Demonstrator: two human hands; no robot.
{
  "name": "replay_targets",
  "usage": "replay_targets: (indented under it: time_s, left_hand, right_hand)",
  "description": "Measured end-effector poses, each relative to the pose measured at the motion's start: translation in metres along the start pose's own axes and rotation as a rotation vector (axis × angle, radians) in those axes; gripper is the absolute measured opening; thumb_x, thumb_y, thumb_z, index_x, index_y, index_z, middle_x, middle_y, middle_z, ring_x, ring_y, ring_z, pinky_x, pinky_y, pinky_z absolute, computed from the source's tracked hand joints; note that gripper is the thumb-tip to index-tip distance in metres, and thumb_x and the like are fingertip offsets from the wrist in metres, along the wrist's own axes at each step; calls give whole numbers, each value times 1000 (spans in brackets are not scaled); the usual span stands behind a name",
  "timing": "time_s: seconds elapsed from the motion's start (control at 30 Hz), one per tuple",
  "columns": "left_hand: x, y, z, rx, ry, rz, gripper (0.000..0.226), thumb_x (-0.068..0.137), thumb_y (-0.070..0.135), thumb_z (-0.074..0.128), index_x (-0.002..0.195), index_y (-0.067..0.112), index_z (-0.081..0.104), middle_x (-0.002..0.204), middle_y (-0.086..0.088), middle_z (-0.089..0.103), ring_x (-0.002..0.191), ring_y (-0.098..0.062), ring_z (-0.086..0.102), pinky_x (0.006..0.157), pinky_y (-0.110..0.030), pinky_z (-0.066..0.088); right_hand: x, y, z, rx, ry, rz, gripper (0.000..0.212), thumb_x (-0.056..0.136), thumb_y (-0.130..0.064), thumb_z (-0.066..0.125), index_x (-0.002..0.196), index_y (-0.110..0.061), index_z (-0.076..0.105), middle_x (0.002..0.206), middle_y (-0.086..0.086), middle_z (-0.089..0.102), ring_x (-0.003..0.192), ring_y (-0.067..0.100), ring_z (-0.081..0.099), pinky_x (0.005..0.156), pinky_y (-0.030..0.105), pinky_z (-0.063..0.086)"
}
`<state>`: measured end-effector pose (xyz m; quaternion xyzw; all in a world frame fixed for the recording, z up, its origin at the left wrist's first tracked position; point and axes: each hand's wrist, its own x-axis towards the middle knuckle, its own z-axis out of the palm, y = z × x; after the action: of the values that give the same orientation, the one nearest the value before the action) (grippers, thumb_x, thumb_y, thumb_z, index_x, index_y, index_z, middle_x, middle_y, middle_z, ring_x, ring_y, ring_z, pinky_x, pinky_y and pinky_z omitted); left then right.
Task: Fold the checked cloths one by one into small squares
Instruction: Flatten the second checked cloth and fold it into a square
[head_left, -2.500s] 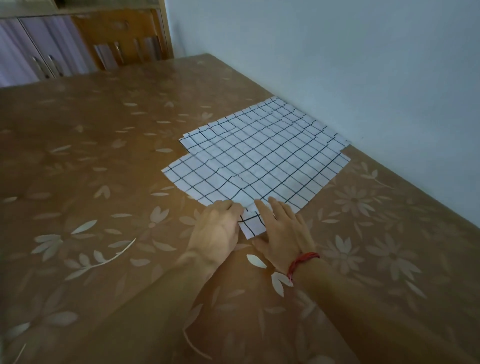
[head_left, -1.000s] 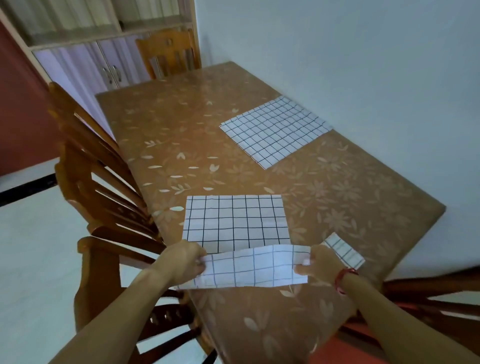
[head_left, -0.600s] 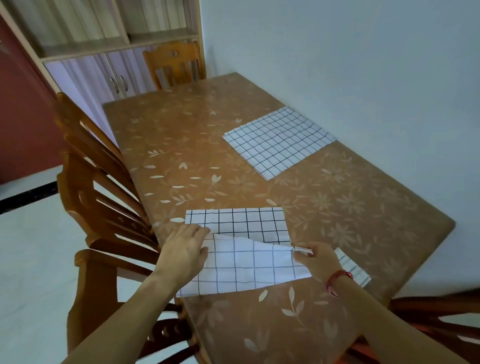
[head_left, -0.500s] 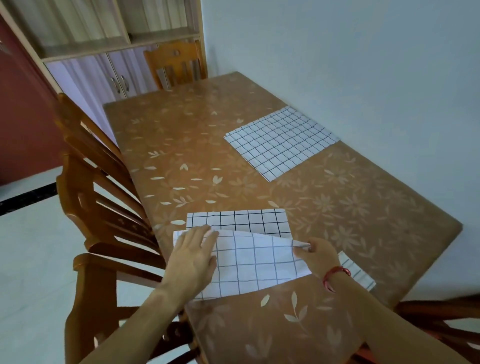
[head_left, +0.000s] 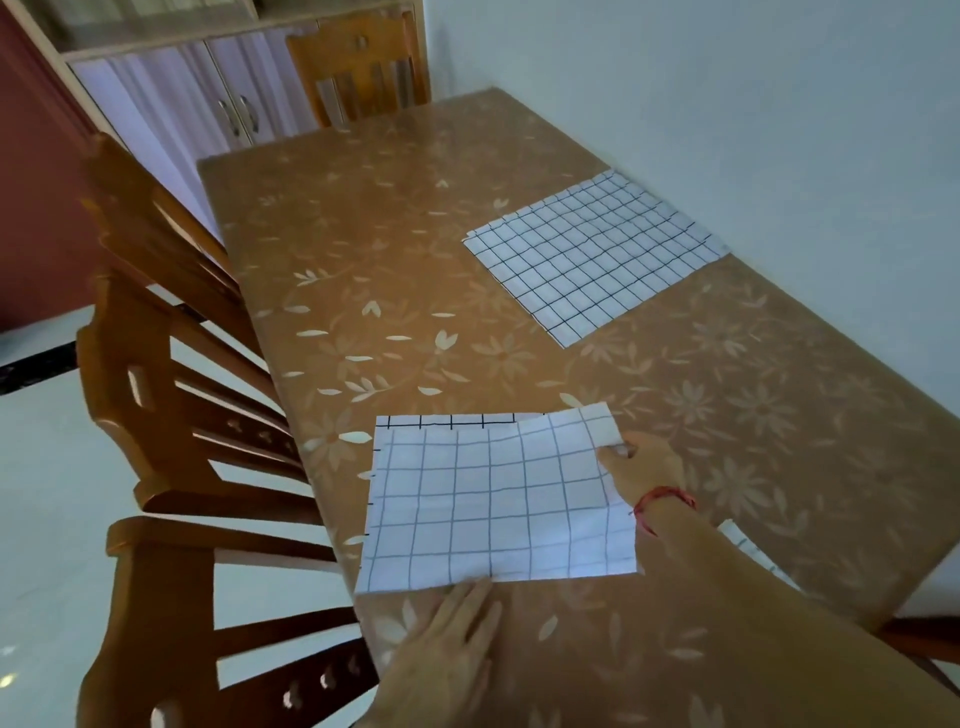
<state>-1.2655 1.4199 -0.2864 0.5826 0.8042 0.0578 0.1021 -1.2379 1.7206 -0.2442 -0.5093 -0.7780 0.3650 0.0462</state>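
Head view. DESK: Who has hold of what?

CAPTION: A person's right hand (head_left: 641, 467), a red thread bracelet (head_left: 665, 500) at the wrist, pinches the far right corner of a checked cloth (head_left: 498, 509) between thumb and fingers. The left hand (head_left: 452, 639) lies flat on the table (head_left: 395, 249), fingers straight and close together, their tips at the cloth's near edge and gripping nothing.

DESK: And the cloth itself?

CAPTION: It lies doubled over at the near end of the flower-patterned brown table, close to the left edge. The top layer shows a paler grid. A thin strip of the lower layer, with bolder black lines, peeks out along the far side. The pinched corner lifts slightly off the layer beneath.

DESK: Anything else on the table?

CAPTION: More checked cloths (head_left: 597, 254) lie flat in a pile, well apart, at the far right beside the pale wall (head_left: 727, 93). A small checked piece (head_left: 737, 535) shows just behind the right forearm, mostly hidden.

DESK: Surroundings?

CAPTION: Wooden chairs (head_left: 171, 415) line the left side, another chair (head_left: 358, 67) stands at the far end, and a cabinet (head_left: 208, 98) with pale doors stands behind it.
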Motion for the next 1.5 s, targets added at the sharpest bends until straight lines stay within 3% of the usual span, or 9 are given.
replay_targets:
  time_s: [0.13,0.3,0.37,0.53,0.8,1.0,1.2,1.3,1.5]
  left_hand:
    - [0,-4,20,-17,49,-71,54,71,34,43,114,17,72,132,-7,61,124,-22,54,109,-37,27]
    - [8,-9,26,-26,-11,-118,58,73,37,43,120,12,68,138,-10,56,131,-22,41,108,-39,21]
    - [11,-12,28,-42,-39,-139,59,75,36,42,122,11,67,139,-10,55,132,-21,38,103,-41,27]
    - [12,-24,33,-26,-64,-124,56,84,36,39,127,11,63,142,-7,53,135,-19,34,103,-41,26]
    - [1,-25,27,-20,53,-99,56,90,27,39,138,2,49,147,-12,44,140,-23,34,113,-35,16]
    - [-17,-31,33,3,24,-121,62,90,32,34,141,-2,43,148,-19,41,138,-28,38,109,-44,39]
    - [-34,-38,30,15,5,-166,64,90,32,31,143,-5,28,148,-23,39,137,-34,39,106,-49,43]
    - [-43,-45,28,33,-48,-271,64,91,33,29,139,-8,40,145,-25,42,135,-35,42,101,-52,46]
    - [-52,-48,26,75,-19,-385,59,93,32,31,135,-6,50,144,-22,45,133,-33,45,106,-43,40]
  right_hand:
    - [1,-5,4,48,-13,-42,9,87,-19,59,89,-14,66,75,1,63,73,20,57,66,29,46]
    - [-3,6,14,-9,-13,-164,47,84,-35,60,129,-32,48,121,-1,59,111,21,55,91,36,48]
    - [-15,13,20,-166,-22,-237,56,86,-38,57,138,-27,42,139,3,46,128,25,42,102,45,43]
    - [-73,26,50,-476,-263,-479,64,95,-41,43,151,-19,24,159,4,14,147,21,10,118,39,20]
    - [-140,35,103,-671,-366,-791,68,82,-39,41,139,-5,48,147,12,43,138,25,38,108,44,37]
    - [-159,26,124,-703,-419,-799,68,83,-41,39,141,-4,46,148,13,42,138,26,38,106,45,40]
    - [-171,26,134,-697,-414,-758,69,84,-45,40,140,-5,45,148,12,43,138,24,39,107,44,39]
    - [-171,31,133,-713,-394,-728,73,83,-49,43,140,-3,46,149,12,40,139,25,37,107,43,39]
    - [-163,53,115,-730,-349,-653,78,92,-51,29,151,-3,13,160,9,0,147,23,-5,118,40,3]
